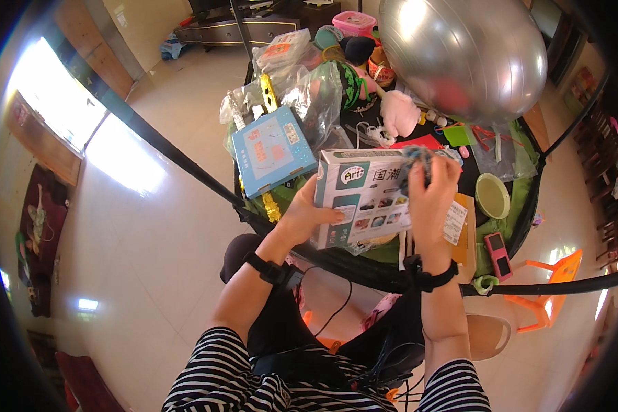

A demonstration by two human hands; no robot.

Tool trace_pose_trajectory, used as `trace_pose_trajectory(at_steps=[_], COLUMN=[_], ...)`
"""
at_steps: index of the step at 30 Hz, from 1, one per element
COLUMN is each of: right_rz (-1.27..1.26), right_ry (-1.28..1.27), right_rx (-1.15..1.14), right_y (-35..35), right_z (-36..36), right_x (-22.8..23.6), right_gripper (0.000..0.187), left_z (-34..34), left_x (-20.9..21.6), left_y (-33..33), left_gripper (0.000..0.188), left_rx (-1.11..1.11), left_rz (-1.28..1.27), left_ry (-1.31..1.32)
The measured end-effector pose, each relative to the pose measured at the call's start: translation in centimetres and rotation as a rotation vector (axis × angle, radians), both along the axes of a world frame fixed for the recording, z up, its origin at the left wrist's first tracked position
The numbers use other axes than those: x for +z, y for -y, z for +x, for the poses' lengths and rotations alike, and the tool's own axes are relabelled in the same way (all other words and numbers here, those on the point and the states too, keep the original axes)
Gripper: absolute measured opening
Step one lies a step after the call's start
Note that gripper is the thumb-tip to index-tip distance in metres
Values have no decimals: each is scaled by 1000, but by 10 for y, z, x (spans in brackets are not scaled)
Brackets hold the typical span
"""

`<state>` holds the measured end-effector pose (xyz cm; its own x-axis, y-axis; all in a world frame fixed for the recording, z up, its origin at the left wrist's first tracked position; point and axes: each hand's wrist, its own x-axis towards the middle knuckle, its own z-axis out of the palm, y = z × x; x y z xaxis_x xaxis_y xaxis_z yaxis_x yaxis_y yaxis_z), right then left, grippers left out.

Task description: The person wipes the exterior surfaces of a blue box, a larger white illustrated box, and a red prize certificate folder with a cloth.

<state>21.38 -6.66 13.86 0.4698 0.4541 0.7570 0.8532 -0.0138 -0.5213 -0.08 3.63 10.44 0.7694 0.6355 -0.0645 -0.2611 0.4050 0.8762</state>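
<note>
My left hand (303, 214) grips the left end of a white and teal cardboard box (343, 230), thumb across its printed front. The box is held upright, tilted slightly, above the near rim of a round platform. A crumpled grey-blue cloth (415, 165) is bunched in the fingers of my right hand (430, 199). That cloth lies against the box's upper right corner and covers part of the print. A light blue box (271, 152) lies on the platform, just beyond my left hand. Beside my right hand is a brown cardboard piece (465, 230) with a white label.
The round platform has a black padded rim (364, 272) and slanting poles (165, 147). A big silver balloon (467, 62) stands over its far right. Around lie plastic bags (316, 89), a pale green bowl (492, 196) and a pink handheld device (498, 256). An orange stool (553, 288) stands at right.
</note>
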Motion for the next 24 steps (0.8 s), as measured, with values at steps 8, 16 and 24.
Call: trace_pose_trajectory(at_steps=[8,16,24], right_rz=[65,6,-70], right_ry=[-533,180,104], right_rx=[218,404,283], right_y=[17,19,13], right_z=[18,-48,-10], right_x=[18,47,30], right_gripper=[24,32,19], left_z=[-7,-1,-8], left_x=[8,10,13], left_y=[8,16,18], left_gripper=[73,61,58], left_rx=[124,123,129], left_rz=[367,855,898], left_ry=[-220,-359,-314])
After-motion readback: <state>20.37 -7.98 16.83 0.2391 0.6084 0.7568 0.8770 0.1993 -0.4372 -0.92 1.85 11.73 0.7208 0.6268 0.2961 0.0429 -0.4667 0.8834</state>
